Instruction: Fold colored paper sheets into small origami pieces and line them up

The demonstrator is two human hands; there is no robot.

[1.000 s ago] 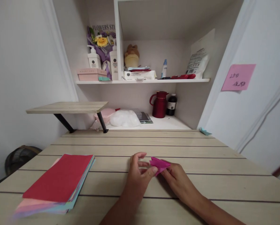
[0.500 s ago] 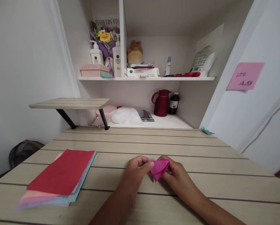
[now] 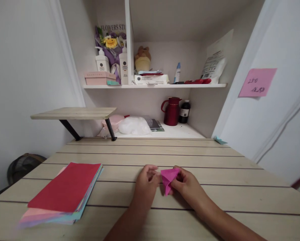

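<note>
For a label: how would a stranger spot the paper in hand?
On the wooden table, right of the stack of coloured sheets, the left hand and right hand pinch a folded magenta paper. It is creased and pointed; they lie flat.

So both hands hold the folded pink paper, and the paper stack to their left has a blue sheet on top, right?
Not quite: the top sheet of the stack is red, not blue, as the head view shows. The left hand and right hand do hold the pink paper.
</note>
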